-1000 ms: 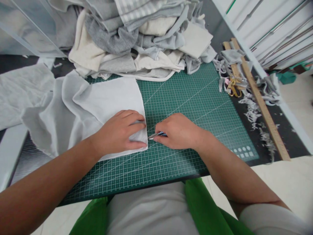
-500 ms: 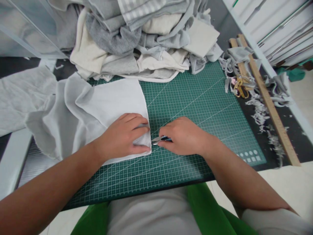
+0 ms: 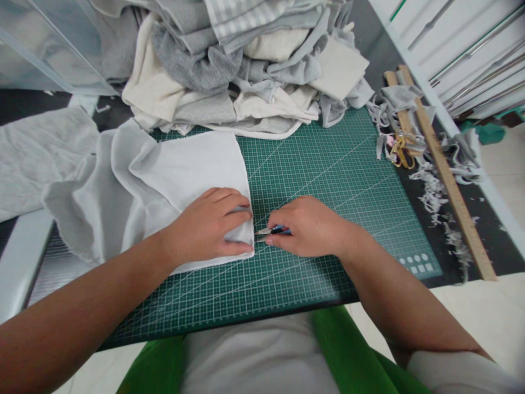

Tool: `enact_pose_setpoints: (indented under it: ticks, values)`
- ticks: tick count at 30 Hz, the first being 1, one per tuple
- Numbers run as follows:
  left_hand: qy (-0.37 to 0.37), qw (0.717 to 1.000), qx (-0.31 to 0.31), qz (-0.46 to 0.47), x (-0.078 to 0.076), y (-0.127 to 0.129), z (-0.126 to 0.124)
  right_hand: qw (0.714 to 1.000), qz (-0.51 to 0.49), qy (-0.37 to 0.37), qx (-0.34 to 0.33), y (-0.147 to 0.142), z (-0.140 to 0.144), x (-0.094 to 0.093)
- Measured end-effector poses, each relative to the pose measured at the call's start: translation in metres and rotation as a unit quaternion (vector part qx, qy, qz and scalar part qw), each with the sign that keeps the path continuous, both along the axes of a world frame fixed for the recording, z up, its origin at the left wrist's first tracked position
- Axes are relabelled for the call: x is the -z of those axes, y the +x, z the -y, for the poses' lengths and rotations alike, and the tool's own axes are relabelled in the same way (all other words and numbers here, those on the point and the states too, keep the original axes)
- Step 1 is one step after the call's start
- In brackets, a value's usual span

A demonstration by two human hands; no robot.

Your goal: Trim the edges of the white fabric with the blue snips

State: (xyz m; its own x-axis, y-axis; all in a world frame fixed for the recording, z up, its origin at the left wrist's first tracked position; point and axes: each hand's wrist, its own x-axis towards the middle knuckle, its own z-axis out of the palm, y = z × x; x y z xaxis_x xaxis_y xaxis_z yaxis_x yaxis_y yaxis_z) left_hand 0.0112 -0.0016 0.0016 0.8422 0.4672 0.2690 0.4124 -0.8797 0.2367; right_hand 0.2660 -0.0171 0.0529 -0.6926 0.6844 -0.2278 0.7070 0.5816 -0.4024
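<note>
A pale grey-white piece of fabric (image 3: pixel 205 158) lies partly folded on the green cutting mat (image 3: pixel 315 158), its raw right edge running toward me. Flat on the fabric's near right corner rests my left hand (image 3: pixel 209 224), fingers spread and thumb apart along the edge. My right hand (image 3: pixel 311 225) grips small thread snips (image 3: pixel 281 230) with blue handles. The snips' two blades point left and stand slightly apart, with their tips at the fabric edge beside my left fingers. Most of the handle is hidden inside my right hand.
A high heap of grey and cream cloth (image 3: pixel 197 65) stands along the back. On the right lie wooden rulers (image 3: pixel 455 186), gold-handled scissors (image 3: pixel 400 153) and fabric scraps (image 3: pixel 435 186). More crumpled grey fabric (image 3: pixel 41 158) lies at the left.
The snips have shifted very slightly back and up along the fabric edge, and their blades look further apart. My left hand stays in place on the fabric. The view has tilted a little.
</note>
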Motion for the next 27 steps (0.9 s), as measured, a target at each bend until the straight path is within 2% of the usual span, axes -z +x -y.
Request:
enact_pose_setpoints:
  ticks: [9,27]
  values:
    - [-0.009,1.0,-0.006,-0.005,-0.0003,-0.0006,0.0002,1.0,-0.001,0.007,0.01,0.0044,-0.0019,-0.0024]
    - [0.003,1.0,-0.003,-0.007,-0.001,0.0001,0.0,0.999,0.014,0.026,-0.014,-0.0019,0.0048,-0.0039]
